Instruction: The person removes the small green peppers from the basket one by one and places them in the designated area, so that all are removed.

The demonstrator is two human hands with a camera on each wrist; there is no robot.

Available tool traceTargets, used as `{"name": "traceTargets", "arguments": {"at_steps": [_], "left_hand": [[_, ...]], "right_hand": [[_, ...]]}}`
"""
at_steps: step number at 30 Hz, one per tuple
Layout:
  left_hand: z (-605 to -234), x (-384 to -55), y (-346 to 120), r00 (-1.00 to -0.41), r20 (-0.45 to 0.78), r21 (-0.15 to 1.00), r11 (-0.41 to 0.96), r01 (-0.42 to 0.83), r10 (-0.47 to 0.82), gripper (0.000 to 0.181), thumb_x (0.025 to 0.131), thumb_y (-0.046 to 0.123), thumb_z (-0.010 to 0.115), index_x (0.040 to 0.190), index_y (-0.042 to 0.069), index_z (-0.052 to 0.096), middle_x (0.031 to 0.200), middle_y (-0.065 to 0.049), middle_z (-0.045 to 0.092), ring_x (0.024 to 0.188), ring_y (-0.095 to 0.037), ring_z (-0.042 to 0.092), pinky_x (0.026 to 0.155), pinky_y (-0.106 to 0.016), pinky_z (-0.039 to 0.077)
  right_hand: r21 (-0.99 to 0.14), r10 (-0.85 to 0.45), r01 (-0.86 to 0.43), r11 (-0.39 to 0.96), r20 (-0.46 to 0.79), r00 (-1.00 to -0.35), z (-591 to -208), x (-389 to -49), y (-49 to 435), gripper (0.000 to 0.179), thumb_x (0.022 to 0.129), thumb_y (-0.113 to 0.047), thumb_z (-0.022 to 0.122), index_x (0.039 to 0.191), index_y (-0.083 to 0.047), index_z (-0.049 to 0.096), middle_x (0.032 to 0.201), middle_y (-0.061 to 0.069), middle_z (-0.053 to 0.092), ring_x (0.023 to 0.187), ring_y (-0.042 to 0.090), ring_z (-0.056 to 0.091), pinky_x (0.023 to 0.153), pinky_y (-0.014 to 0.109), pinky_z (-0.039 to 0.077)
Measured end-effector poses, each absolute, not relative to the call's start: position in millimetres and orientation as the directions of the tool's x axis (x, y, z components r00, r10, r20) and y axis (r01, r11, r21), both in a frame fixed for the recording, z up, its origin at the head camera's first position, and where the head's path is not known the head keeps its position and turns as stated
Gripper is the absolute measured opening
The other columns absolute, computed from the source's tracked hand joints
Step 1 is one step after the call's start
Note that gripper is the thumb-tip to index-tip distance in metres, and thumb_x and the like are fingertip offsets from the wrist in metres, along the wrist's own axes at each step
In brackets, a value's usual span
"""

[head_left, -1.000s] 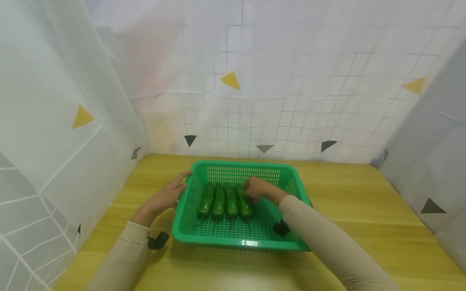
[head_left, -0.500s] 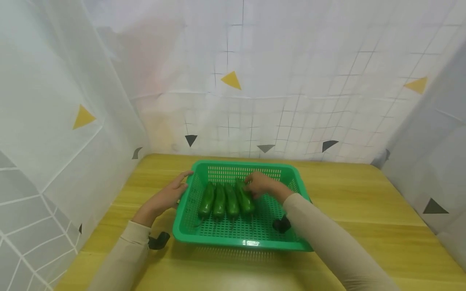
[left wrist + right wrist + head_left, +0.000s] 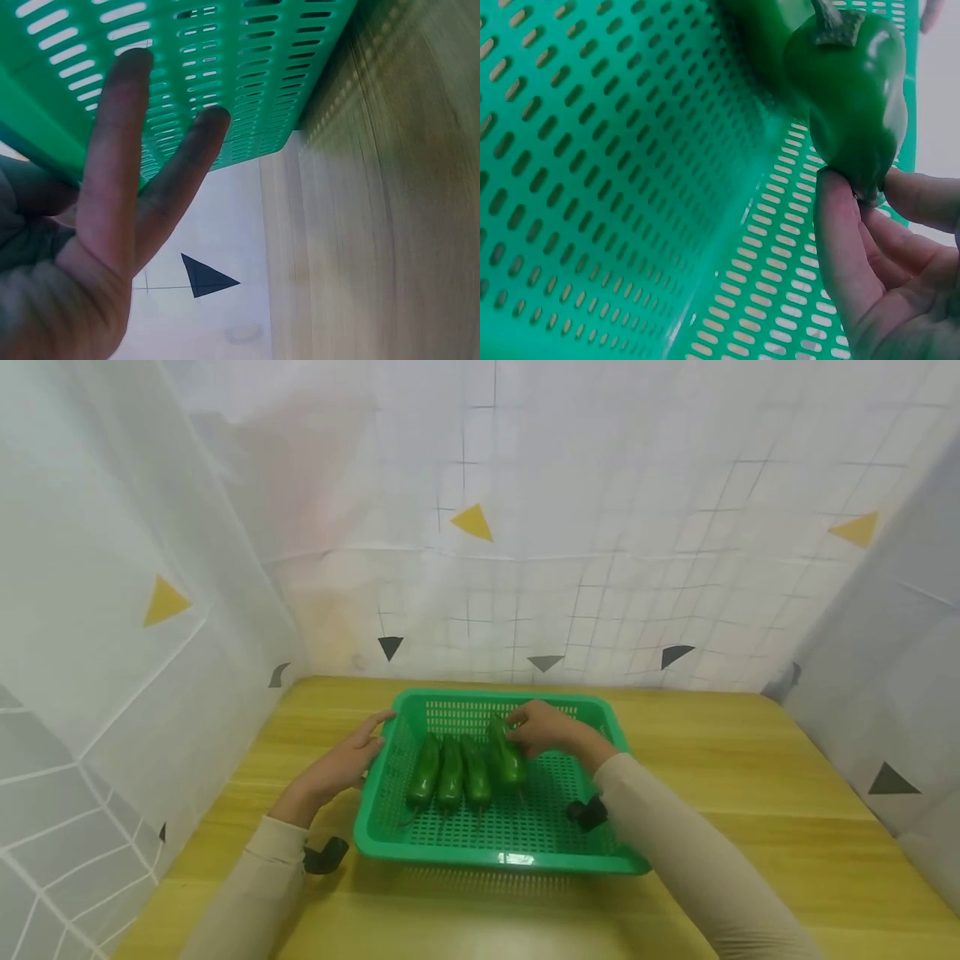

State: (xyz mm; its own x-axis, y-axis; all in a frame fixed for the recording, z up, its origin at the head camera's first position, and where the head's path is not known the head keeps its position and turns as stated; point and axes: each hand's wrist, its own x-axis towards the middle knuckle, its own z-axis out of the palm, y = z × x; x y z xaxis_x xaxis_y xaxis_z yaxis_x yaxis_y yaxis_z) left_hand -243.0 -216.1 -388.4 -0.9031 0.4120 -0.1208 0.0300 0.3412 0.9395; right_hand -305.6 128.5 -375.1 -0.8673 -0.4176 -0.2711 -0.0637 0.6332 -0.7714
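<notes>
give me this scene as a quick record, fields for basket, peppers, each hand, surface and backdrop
basket: green, perforated
row: three green peppers, side by side inside
left hand: fingers against the basket's outer left side
right hand: pinches a fourth pepper by its narrow tip
surface: wood-grain table
backdrop: whitish sheeting with yellow and dark shapes

Left cuff [image 3: 276,841] — beige, creased; beside it, a black angular fitting [image 3: 326,857]; well to its right — another beige sleeve [image 3: 690,852], another black fitting [image 3: 588,814].

On a yellow wooden table [image 3: 750,768], a green rectangular plastic basket [image 3: 420,855] holds three long green peppers [image 3: 451,777], left of a fourth [image 3: 507,758].
</notes>
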Motion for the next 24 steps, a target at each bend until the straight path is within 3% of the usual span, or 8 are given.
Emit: {"name": "traceTargets", "arguments": {"at_steps": [14, 24], "left_hand": [[-386.2, -242.1, -219.4, -0.906, -0.119, 0.939, 0.342, 0.031, 0.407, 0.05, 0.113, 0.017, 0.028, 0.162, 0.017, 0.016, 0.122, -0.027, 0.052, 0.09, -0.028, 0.065, 0.072, -0.047, 0.06], [-387.8, -242.4, -218.9, -0.899, -0.104, 0.944, 0.327, 0.045, 0.425, 0.049, 0.113, 0.017, 0.029, 0.161, 0.016, 0.017, 0.118, -0.027, 0.054, 0.089, -0.029, 0.066, 0.071, -0.048, 0.06]], "right_hand": [[-0.822, -0.425, -0.058, 0.567, -0.231, -0.875, -353.6, -307.8, 151.5, 0.049, 0.102, -0.01, 0.058, 0.144, 0.012, 0.045, 0.133, 0.032, 0.056, 0.1, 0.032, 0.07, 0.085, 0.04, 0.059], [-0.842, -0.421, -0.059, 0.536, -0.206, -0.883, -338.6, -308.6, 163.7, 0.037, 0.102, -0.006, 0.057, 0.135, 0.01, 0.056, 0.116, 0.025, 0.067, 0.095, 0.029, 0.071, 0.083, 0.039, 0.06]]}}
